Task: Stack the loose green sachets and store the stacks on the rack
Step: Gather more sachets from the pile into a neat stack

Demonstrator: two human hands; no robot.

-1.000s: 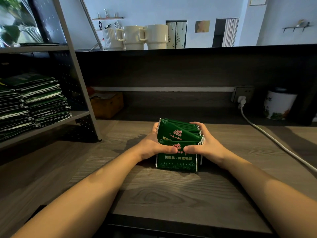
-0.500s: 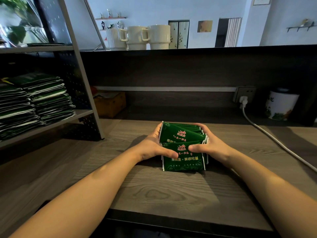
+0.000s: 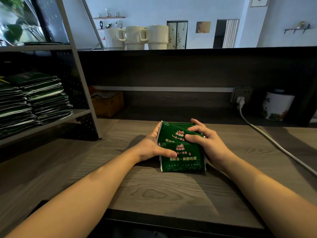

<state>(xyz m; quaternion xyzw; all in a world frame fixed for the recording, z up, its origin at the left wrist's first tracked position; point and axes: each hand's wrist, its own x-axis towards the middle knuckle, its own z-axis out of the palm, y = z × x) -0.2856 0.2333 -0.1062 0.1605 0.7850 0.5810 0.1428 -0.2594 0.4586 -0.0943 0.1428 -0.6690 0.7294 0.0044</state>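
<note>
A bundle of green sachets (image 3: 181,160) with red and gold print stands on its edge on the wooden desk (image 3: 154,191), mid-frame. My left hand (image 3: 152,146) grips its left side, thumb across the front sachet. My right hand (image 3: 207,145) grips the right side, fingers curled over the top sachets. The grey metal rack (image 3: 80,93) stands at the left; its middle shelf holds two tall stacks of green sachets (image 3: 34,98).
A wooden box (image 3: 108,103) sits behind the rack's leg. A white cable (image 3: 267,138) runs from a wall socket across the desk's right side. A white canister (image 3: 276,107) stands at the far right. Three cream mugs (image 3: 137,37) sit on the raised counter ledge.
The bundle has shifted slightly right on the desk. My right hand's fingers have moved up over the top sachets; before, its thumb met my left thumb on the front.
</note>
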